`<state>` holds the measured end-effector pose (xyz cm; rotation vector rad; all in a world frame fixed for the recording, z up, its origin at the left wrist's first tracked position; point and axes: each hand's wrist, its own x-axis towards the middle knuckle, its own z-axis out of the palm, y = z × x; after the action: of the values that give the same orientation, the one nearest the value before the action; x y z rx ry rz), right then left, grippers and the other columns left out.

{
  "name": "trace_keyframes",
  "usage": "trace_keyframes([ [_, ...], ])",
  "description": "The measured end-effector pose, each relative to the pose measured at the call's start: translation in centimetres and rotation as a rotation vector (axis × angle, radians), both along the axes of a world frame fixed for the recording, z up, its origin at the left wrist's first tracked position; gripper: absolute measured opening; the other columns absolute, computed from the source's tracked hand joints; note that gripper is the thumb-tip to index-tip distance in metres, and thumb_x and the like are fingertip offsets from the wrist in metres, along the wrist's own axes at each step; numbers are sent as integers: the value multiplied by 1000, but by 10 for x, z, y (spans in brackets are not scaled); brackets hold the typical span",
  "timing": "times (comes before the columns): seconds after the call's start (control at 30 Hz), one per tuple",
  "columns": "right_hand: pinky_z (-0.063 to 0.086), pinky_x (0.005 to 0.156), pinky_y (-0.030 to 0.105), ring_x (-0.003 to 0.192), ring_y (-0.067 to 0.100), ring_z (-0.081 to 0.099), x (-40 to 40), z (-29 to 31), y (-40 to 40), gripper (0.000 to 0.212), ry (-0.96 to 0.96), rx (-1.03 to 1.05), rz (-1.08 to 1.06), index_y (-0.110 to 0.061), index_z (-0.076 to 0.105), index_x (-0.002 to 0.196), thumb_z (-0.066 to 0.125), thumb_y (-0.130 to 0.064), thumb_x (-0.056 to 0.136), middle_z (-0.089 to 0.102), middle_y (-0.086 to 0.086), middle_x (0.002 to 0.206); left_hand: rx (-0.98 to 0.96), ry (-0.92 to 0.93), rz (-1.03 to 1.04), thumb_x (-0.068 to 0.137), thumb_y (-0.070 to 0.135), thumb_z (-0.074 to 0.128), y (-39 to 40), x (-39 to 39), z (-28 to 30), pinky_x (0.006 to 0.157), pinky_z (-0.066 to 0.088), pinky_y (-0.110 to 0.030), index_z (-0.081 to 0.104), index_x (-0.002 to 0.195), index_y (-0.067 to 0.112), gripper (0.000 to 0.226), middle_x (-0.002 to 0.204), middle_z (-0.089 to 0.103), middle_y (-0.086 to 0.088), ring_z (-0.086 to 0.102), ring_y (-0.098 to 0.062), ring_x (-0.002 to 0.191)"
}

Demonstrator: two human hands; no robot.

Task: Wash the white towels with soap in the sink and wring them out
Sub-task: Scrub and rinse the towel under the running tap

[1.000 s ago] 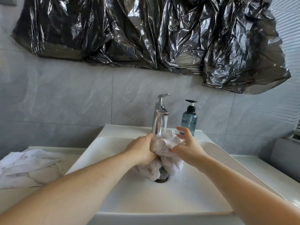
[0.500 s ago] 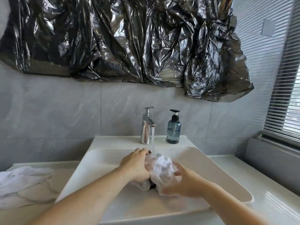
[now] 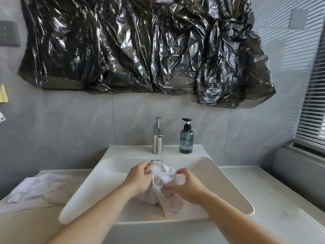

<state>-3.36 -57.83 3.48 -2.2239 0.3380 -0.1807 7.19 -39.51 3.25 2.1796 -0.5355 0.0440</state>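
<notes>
Water from the chrome tap (image 3: 157, 138) falls at the far edge of the bunched white towel (image 3: 164, 180) that the left hand (image 3: 139, 178) grips and the right hand (image 3: 184, 186) pinches over the white sink (image 3: 228, 191), so hard wringing could splash the counter.

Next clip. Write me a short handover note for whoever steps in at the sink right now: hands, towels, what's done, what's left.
Left hand grips the wet towel bunched over the sink; right hand pinches its other side.
Water runs from the tap onto it.
Soap bottle stands on the ledge right of the tap.
More towels lie on the counter, left.
Done: this towel is wet and being worked.
Left: whether it is soaped cannot be told; wring it, then wash the rest.
</notes>
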Motion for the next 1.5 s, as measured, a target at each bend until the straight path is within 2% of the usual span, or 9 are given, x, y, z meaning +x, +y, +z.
trace_keyframes([
  [0.13, 37, 111, 31, 141, 20, 42, 7, 1, 18, 140, 74, -46, 181, -26, -3, 163, 90, -61, 64, 34, 0, 162, -388, 73, 77, 89, 37, 61, -2, -1, 14, 70, 44, -32, 64, 95, 8, 30, 86, 68, -1, 60, -20, 83],
  [0.3, 55, 72, 23, 96, 13, 65, 27, 21, 17, 67, -8, 27, 94, -28, 47, 137, 81, -29, 78, 65, -8, 110, -508, 94, 73, 85, 41, 64, -8, -2, 34, 83, 50, -34, 69, 100, 13, 31, 101, 74, -4, 66, -19, 94],
  [0.43, 60, 68, 28, 86, 16, 71, 40, 28, 8, 51, -171, 275, -89, -24, 64, 130, 69, -11, 81, 73, 1, 100, -355, 118, 102, 72, 50, 52, 1, 12, 54, 78, 45, -33, 67, 102, 19, 46, 103, 70, 0, 61, -18, 96],
  [0.67, 51, 57, 19, 63, 6, 64, 57, 41, 16, 37, -338, 472, -73, -25, 63, 125, 60, -5, 95, 69, 3, 88, 12, 47, 204, 96, 20, 50, 21, 41, 16, 70, 42, -33, 52, 103, 21, 7, 104, 63, -1, 58, -24, 94],
  [0.83, 51, 58, 22, 60, 4, 60, 67, 39, 38, 46, -445, 479, 64, -31, 55, 130, 61, -3, 94, 68, 12, 106, -57, 138, -3, 68, 34, 67, 35, 40, 0, 101, 49, -34, 31, 151, 26, 91, 140, 48, -4, 57, -22, 119],
  [1.0, 58, 66, 28, 84, 14, 68, 75, 35, 50, 51, -483, 540, 48, -30, 46, 131, 67, -3, 93, 63, 3, 112, -47, 243, -87, 46, 59, 84, 18, 23, 1, 87, 49, -21, 8, 165, 31, 144, 158, 27, 2, 48, -11, 134],
  [1.2, 53, 64, 20, 81, 12, 65, 70, 24, 36, 42, -421, 474, 28, -21, 47, 119, 61, 5, 90, 65, 10, 107, 157, 61, 36, 70, 52, 54, -8, 30, 18, 76, 52, -30, 62, 89, 29, 31, 87, 70, 10, 69, -20, 91],
  [1.37, 48, 61, 11, 89, 9, 63, 63, 26, 20, 54, -374, 460, 11, -22, 45, 122, 74, 0, 83, 61, 6, 114, -221, 99, 158, 79, 20, 66, -21, 40, 21, 70, 51, -32, 68, 92, 19, 14, 85, 72, 1, 67, -28, 86],
  [1.5, 60, 88, 30, 109, 13, 66, 69, 15, 31, 81, -246, 349, 67, -42, 48, 123, 95, -47, 57, 55, 3, 128, -529, 249, 106, 65, 26, 62, -19, 39, 15, 78, 61, -40, 75, 89, 26, 27, 86, 77, -2, 72, -29, 88],
])
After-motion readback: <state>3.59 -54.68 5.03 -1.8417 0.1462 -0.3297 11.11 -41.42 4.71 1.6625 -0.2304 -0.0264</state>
